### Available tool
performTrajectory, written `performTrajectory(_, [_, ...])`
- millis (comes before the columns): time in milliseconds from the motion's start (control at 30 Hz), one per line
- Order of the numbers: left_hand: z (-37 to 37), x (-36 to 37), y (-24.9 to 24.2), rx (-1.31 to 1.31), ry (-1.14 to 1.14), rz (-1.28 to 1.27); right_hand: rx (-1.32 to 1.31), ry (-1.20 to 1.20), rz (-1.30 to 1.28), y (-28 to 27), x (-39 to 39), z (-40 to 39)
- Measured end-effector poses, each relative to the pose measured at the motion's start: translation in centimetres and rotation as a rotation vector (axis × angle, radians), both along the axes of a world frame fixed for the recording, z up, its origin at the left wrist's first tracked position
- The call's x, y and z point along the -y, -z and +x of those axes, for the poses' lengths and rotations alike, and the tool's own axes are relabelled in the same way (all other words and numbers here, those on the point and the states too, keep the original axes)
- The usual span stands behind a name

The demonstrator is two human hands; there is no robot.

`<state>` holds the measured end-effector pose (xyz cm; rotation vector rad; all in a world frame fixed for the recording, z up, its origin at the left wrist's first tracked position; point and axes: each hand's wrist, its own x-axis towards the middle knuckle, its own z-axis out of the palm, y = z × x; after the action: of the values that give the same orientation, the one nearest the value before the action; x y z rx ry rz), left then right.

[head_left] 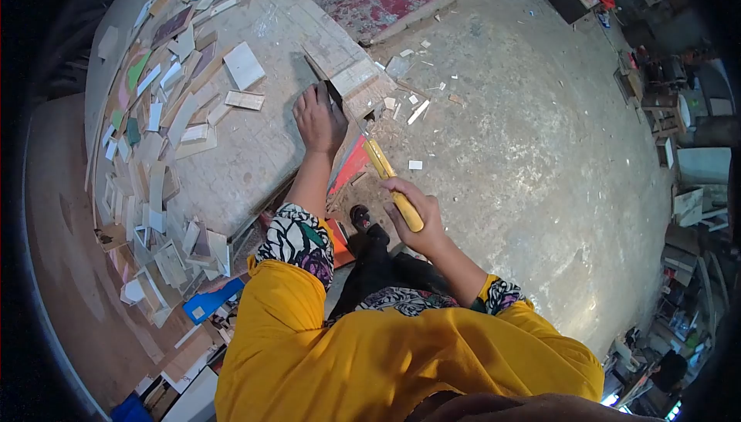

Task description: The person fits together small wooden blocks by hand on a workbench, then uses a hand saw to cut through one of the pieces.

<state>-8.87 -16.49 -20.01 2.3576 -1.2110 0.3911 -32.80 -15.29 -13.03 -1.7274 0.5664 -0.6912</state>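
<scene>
In my right hand point(413, 217), the fingers wrap round the yellow handle point(378, 158) of a hand saw. Its thin blade point(356, 119) runs up and left from the handle, across the corner of the wooden worktable point(282, 44). My left hand point(320, 119) is closed at the table's edge, fingers curled over a dark, flat piece point(334, 96) beside the blade. A pale wooden block point(355, 77) lies at the corner, just right of that dark piece. The fingers partly hide what the left hand presses on.
Many wood offcuts point(185, 125) pile along the left of the table, with a white block point(244, 65) nearer my hand. Small scraps point(417, 112) litter the concrete floor point(525, 160). Below the table edge is a red panel point(351, 161). Clutter point(698, 167) lines the right side.
</scene>
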Motion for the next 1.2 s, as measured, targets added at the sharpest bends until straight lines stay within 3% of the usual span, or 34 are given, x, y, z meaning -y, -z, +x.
performTrajectory(367, [-0.8, -0.3, -0.5, 0.073, 0.100, 0.059, 0.008, -0.018, 0.026, 2.3, 0.0, -3.2])
performTrajectory(633, [-0.3, 0.1, 0.0, 0.039, -0.009, 0.017, 0.015, 0.010, -0.016, 2.8, 0.8, -1.4])
performTrajectory(800, [0.1, -0.2, -0.2, 0.022, 0.053, 0.063, 0.002, -0.054, 0.017, 1.1, 2.0, -2.0])
performTrajectory(900, [1.0, -0.6, -0.7, -0.008, 0.118, 0.071, -0.017, -0.051, 0.027, -2.8, 1.5, -1.3])
performTrajectory(967, [1.9, -0.8, -0.9, -0.126, 0.145, 0.155, -0.021, -0.046, 0.069, -3.7, 0.7, -0.5])
performTrajectory(1100, [3.1, -1.0, -1.8, -0.108, 0.163, 0.147, -0.074, -0.118, -0.020, -3.0, 0.3, 0.3])
performTrajectory(1200, [3.9, -0.7, -2.4, -0.203, 0.175, 0.207, 0.038, -0.068, -0.152, -2.2, 0.3, 0.8])
